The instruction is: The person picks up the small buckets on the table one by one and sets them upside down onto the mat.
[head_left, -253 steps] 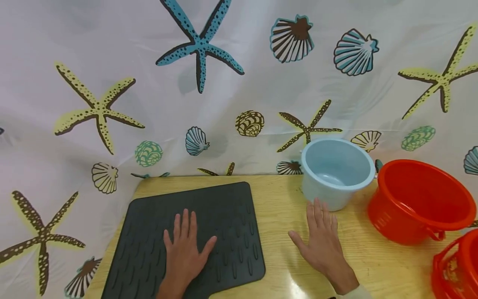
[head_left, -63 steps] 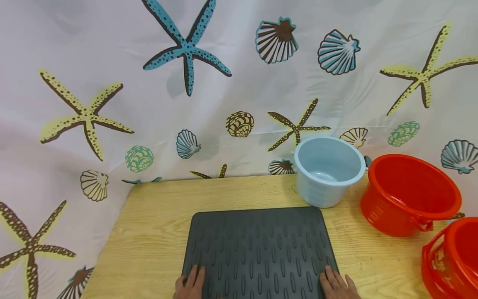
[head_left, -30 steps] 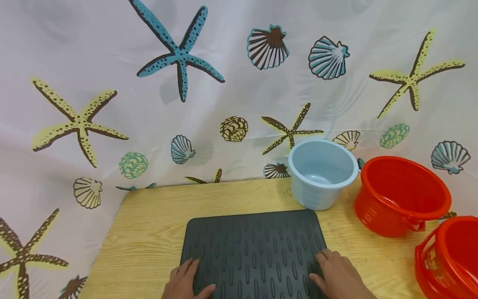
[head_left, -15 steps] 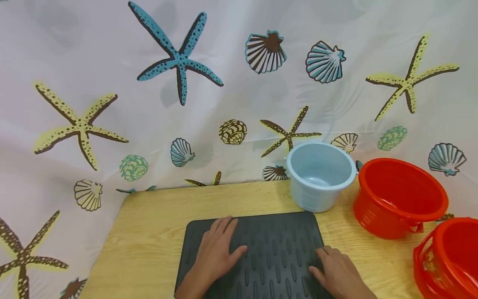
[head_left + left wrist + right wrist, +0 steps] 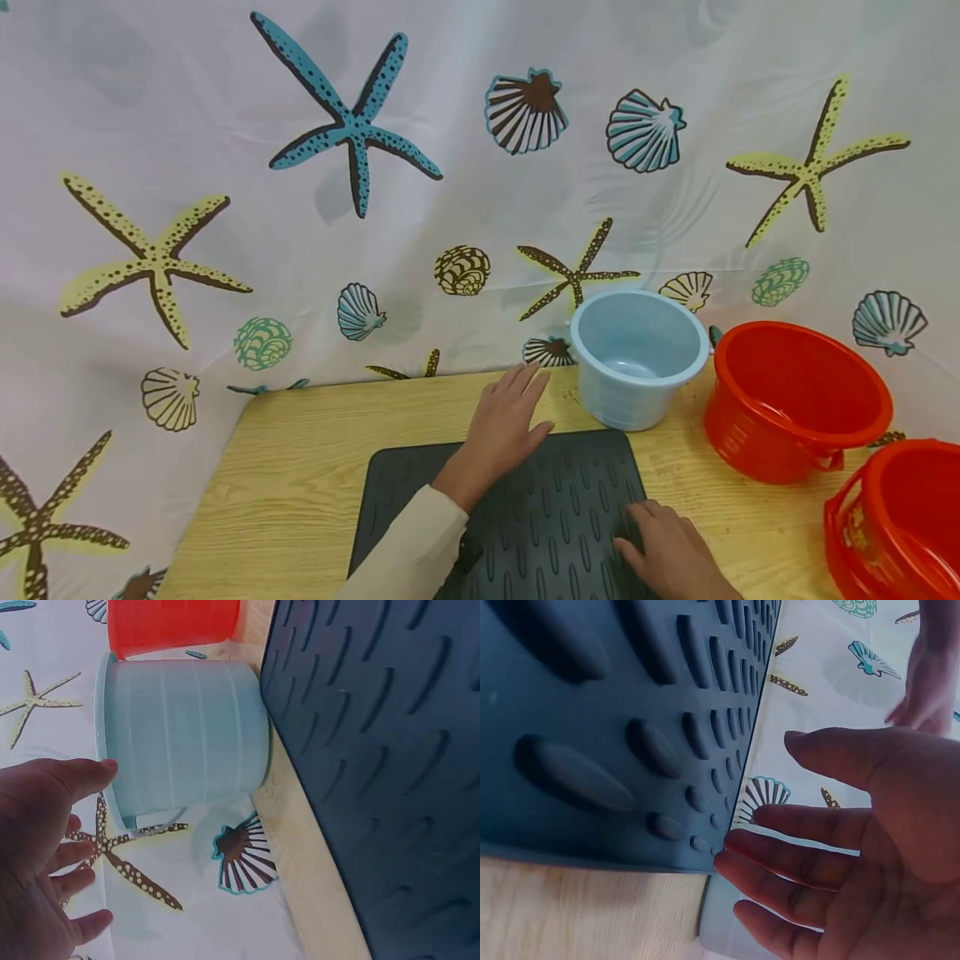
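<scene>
A black rubber mat (image 5: 570, 508) with raised oblong ridges lies on the wooden table. My left hand (image 5: 504, 421) reaches across it, fingers extended and thumb spread, near the light blue bucket (image 5: 622, 400). The left wrist view shows that hand (image 5: 37, 847) holding nothing, its thumb overlapping the rim of the bucket (image 5: 187, 731). At the mat's right edge is my right hand (image 5: 671, 546), fingers loosely bent. Seen from the right wrist, the fingers of this hand (image 5: 885, 832) are spread, with nothing between them, beside the mat's ridged surface (image 5: 592, 750).
Right of the blue bucket stands a wide red bucket (image 5: 757, 433). Nearer the front right is a second red bucket (image 5: 892, 517), with a handle at its side. Behind the wooden table (image 5: 285, 475) hangs a white curtain (image 5: 420, 225) printed with starfish and shells.
Earlier, the mat moved from a slanted place at the left to the middle. My left hand has since left its left edge and travelled forward and right; my right hand stays at the right edge.
</scene>
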Available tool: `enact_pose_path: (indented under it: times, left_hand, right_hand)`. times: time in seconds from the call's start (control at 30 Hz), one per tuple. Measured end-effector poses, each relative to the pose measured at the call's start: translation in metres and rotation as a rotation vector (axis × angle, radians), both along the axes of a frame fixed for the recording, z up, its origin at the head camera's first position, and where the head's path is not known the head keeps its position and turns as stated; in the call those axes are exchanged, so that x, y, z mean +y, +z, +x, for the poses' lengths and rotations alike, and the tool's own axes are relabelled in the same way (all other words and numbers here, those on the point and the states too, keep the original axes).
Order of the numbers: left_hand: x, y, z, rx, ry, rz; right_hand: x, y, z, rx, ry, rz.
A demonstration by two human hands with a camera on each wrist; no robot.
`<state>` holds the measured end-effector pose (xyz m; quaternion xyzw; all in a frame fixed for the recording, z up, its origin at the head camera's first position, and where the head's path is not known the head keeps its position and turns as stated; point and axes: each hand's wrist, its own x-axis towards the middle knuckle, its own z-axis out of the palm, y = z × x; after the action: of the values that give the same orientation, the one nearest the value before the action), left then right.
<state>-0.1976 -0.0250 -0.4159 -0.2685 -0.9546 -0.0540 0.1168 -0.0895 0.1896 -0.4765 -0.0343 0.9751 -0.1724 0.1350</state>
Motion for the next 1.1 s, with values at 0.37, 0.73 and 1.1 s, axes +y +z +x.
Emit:
enact_pose_path:
  times: [0.37,0.73,1.1]
  left_hand:
    - [0.068,0.01,-0.036,0.183,-0.177,-0.165]
    - [0.094,-0.001,-0.047,0.181,-0.258,-0.253]
    - [0.106,-0.01,-0.057,0.152,-0.255,-0.244]
  right_hand:
    - [0.012,0.003,-0.001,-0.005,-0.032,-0.002]
    - [0.02,0.0,-0.003,-0.093,-0.065,-0.041]
    - [0.025,0.001,-0.003,-0.11,-0.064,-0.055]
